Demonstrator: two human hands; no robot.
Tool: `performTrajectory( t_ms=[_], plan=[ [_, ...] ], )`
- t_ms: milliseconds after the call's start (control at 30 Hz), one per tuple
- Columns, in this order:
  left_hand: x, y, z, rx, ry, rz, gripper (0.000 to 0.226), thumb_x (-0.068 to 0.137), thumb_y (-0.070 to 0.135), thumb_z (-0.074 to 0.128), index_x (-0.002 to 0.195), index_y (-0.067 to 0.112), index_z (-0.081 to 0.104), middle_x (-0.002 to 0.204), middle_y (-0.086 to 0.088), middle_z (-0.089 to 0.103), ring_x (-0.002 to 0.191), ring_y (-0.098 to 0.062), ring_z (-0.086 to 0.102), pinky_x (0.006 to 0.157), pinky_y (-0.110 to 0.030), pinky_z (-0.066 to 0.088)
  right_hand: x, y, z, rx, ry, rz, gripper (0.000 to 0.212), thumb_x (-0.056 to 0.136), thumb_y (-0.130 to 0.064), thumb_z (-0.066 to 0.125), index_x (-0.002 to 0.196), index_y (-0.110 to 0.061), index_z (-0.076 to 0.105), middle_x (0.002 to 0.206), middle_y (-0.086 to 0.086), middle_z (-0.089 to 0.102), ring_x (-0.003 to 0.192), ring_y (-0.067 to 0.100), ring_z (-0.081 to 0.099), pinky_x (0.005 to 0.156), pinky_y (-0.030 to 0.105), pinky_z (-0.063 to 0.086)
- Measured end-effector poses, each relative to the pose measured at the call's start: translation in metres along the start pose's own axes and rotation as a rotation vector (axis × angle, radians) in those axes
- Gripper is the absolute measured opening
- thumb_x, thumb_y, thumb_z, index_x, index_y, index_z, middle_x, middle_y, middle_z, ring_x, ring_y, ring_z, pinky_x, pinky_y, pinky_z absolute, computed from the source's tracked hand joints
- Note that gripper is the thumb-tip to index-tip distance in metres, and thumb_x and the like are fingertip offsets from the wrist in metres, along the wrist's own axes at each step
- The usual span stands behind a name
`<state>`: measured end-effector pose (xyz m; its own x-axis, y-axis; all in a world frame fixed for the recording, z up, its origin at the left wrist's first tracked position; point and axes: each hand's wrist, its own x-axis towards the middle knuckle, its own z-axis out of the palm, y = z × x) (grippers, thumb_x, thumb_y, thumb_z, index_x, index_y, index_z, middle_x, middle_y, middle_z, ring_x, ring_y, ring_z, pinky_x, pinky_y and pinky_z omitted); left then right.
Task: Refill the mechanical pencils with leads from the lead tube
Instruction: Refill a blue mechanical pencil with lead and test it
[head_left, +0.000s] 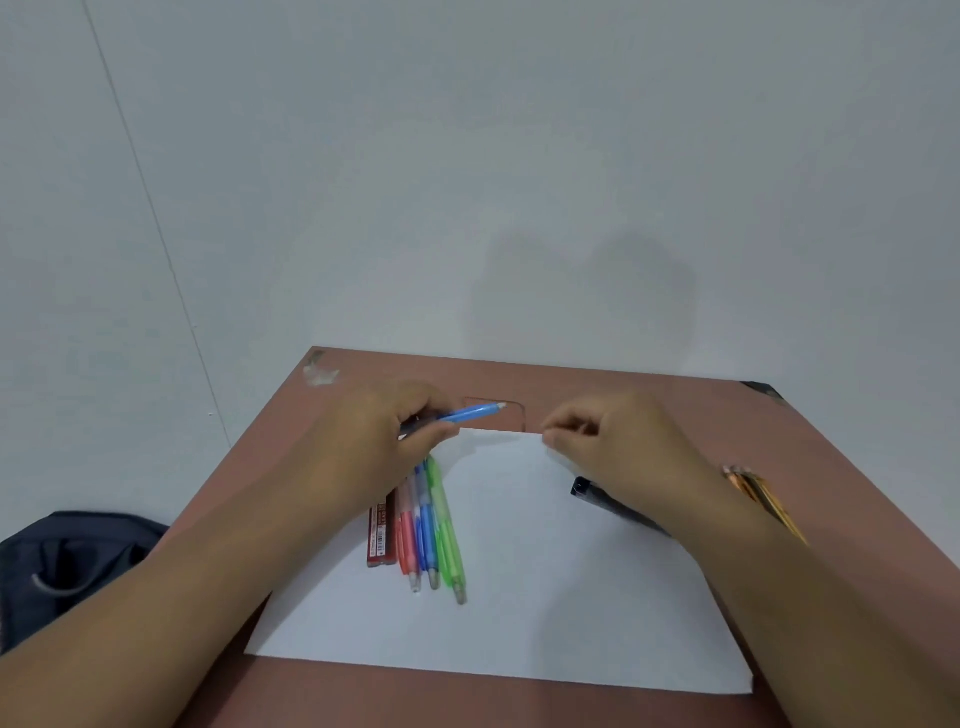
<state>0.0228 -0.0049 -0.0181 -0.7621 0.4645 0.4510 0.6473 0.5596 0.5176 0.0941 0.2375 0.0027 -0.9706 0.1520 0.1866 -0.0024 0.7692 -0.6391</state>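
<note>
- Fingers (415, 415) of the left hand (384, 441) curl round a blue mechanical pencil (470, 414), held level above the far edge of the white paper sheet (519, 597), cap end pointing right.
- Right hand (618, 441) hovers just beside that cap end, thumb and fingertips pinched together; whether they hold a lead or the eraser cap is too small to tell.
- Judged step: loading the open barrel. It calls for steadying both wrists and tilting the cap end upward, so that thin leads slide in rather than snap.
- Red lead tube (383, 530) lies on the sheet's left side, touching three more pencils (431, 535): pink, blue, green.
- Black case (584, 489) and orange pencils (763, 493) rest toward the table's (779, 426) right edge.
</note>
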Motion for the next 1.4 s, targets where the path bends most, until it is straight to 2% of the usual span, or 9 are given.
performTrajectory(
  t_ms=[133, 367, 567, 700, 900, 1133, 1200, 1300, 1400],
  plan=[
    [0.001, -0.004, 0.001, 0.05, -0.061, -0.015, 0.004, 0.09, 0.032, 0.071, 0.092, 0.036, 0.07, 0.087, 0.018, 0.067, 0.086, 0.0, 0.056, 0.071, -0.017, 0.045, 0.002, 0.008, 0.008, -0.132, -0.124, 0.011, 0.015, 0.091, -0.024, 0.068, 0.078, -0.028, 0.074, 0.084, -0.014, 0.07, 0.063, 0.003, 0.064, 0.068, 0.03, 0.057],
    [0.001, -0.008, 0.005, 0.023, -0.088, -0.051, 0.009, 0.087, 0.033, 0.075, 0.094, 0.035, 0.071, 0.094, 0.017, 0.069, 0.087, -0.002, 0.061, 0.079, -0.03, 0.053, 0.002, 0.007, 0.01, -0.175, -0.152, 0.013, 0.011, 0.091, -0.024, 0.067, 0.085, -0.026, 0.075, 0.093, -0.017, 0.068, 0.085, 0.003, 0.063, 0.078, 0.027, 0.055],
    [0.002, -0.005, 0.005, -0.007, -0.093, -0.044, 0.017, 0.086, 0.031, 0.077, 0.088, 0.045, 0.067, 0.087, 0.021, 0.066, 0.087, 0.003, 0.057, 0.073, -0.017, 0.046, 0.001, 0.006, 0.004, -0.115, -0.092, -0.013, 0.013, 0.086, -0.032, 0.075, 0.098, -0.033, 0.074, 0.094, -0.018, 0.063, 0.078, -0.002, 0.058, 0.065, 0.014, 0.044],
    [0.003, -0.001, 0.006, -0.02, -0.084, -0.017, 0.021, 0.086, 0.031, 0.076, 0.087, 0.047, 0.064, 0.087, 0.025, 0.064, 0.089, 0.006, 0.056, 0.07, -0.007, 0.038, 0.0, -0.002, 0.009, -0.002, 0.02, -0.12, 0.004, 0.087, -0.028, 0.075, 0.089, -0.032, 0.076, 0.086, -0.017, 0.064, 0.078, 0.002, 0.058, 0.064, 0.014, 0.045],
    [0.004, 0.001, 0.007, -0.01, -0.061, 0.013, 0.01, 0.086, 0.03, 0.076, 0.095, 0.035, 0.073, 0.088, 0.022, 0.066, 0.09, 0.004, 0.056, 0.07, -0.005, 0.038, 0.0, -0.005, 0.012, -0.001, 0.058, -0.191, 0.012, 0.089, -0.024, 0.074, 0.079, -0.032, 0.073, 0.081, -0.016, 0.066, 0.084, 0.002, 0.058, 0.066, 0.012, 0.04],
    [0.004, -0.001, 0.007, -0.032, -0.072, -0.026, 0.013, 0.088, 0.03, 0.074, 0.089, 0.042, 0.068, 0.088, 0.024, 0.065, 0.09, 0.006, 0.056, 0.07, -0.01, 0.038, 0.0, -0.002, -0.004, -0.081, -0.036, -0.156, 0.012, 0.088, -0.021, 0.072, 0.077, -0.026, 0.075, 0.079, -0.017, 0.066, 0.073, -0.005, 0.058, 0.061, 0.011, 0.043],
    [0.003, -0.002, 0.006, -0.037, -0.082, -0.045, 0.018, 0.088, 0.03, 0.074, 0.085, 0.046, 0.065, 0.089, 0.024, 0.065, 0.09, 0.007, 0.056, 0.07, -0.008, 0.039, -0.001, 0.0, -0.008, -0.17, -0.101, -0.127, 0.011, 0.087, -0.023, 0.071, 0.077, -0.025, 0.077, 0.077, -0.017, 0.068, 0.076, -0.007, 0.059, 0.061, 0.014, 0.044],
    [0.004, -0.003, 0.006, -0.019, -0.095, -0.067, 0.021, 0.088, 0.031, 0.075, 0.083, 0.048, 0.064, 0.088, 0.026, 0.065, 0.09, 0.009, 0.056, 0.068, -0.007, 0.038, -0.001, 0.001, -0.007, -0.263, -0.184, -0.088, 0.014, 0.087, -0.027, 0.069, 0.078, -0.021, 0.078, 0.078, -0.015, 0.073, 0.077, 0.003, 0.066, 0.074, 0.031, 0.057],
    [0.006, -0.004, 0.008, -0.024, -0.095, -0.063, 0.022, 0.086, 0.032, 0.076, 0.083, 0.05, 0.064, 0.089, 0.028, 0.065, 0.091, 0.009, 0.056, 0.072, -0.009, 0.039, -0.001, -0.001, -0.006, -0.292, -0.241, -0.064, 0.013, 0.087, -0.031, 0.073, 0.078, -0.024, 0.079, 0.082, -0.019, 0.074, 0.078, 0.006, 0.069, 0.076, 0.034, 0.059]
  ],
)
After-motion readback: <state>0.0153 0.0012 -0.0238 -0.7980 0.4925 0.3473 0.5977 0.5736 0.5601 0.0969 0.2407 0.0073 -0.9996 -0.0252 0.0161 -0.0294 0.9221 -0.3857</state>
